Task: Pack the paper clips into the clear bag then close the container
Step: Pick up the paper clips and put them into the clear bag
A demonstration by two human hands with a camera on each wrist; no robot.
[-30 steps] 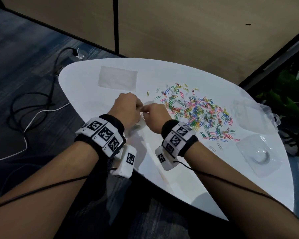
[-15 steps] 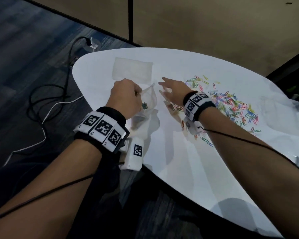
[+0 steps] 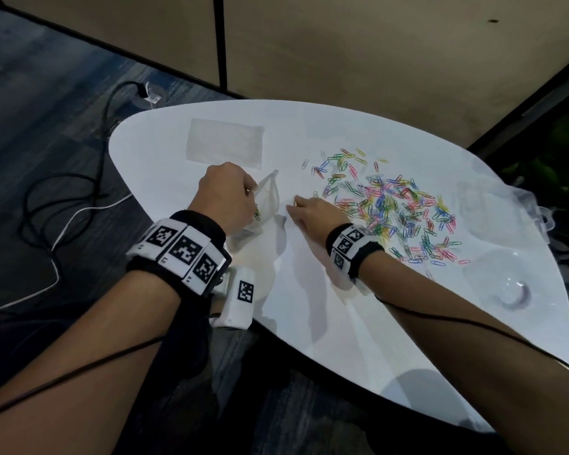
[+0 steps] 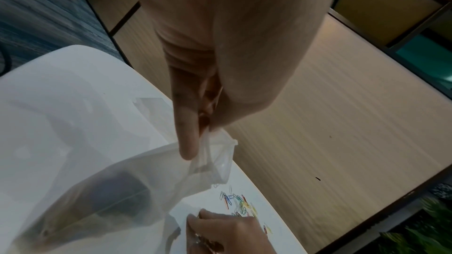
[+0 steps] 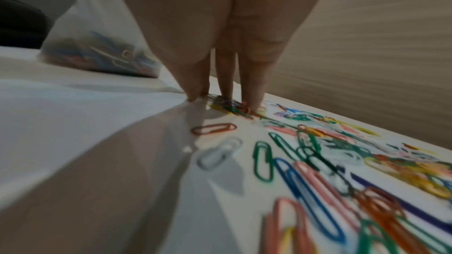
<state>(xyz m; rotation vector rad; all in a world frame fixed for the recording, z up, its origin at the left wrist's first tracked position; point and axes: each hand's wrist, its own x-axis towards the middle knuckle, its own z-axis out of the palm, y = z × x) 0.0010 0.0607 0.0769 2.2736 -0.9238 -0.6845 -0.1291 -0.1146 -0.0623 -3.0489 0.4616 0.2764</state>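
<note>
Surface: white rounded table is seen before a beige panel wall; dark carpet and cables lie past its left edge.
Left hand: left hand is curled, the rim of the clear bag being pinched between thumb and fingers so that the mouth is held up and open.
Bag: thin, crinkled film; coloured clips are seen heaped in its bottom, which rests on the table.
Right hand: right hand is laid low just beside the bag, fingertips drawn together on a small bunch of paper clips.
Clips: bent wire, many colours, scattered flat beyond and right of the right hand.
Container: clear plastic container, well right of both hands near the table's edge.
Room: bare tabletop lies below the wrists.
</note>
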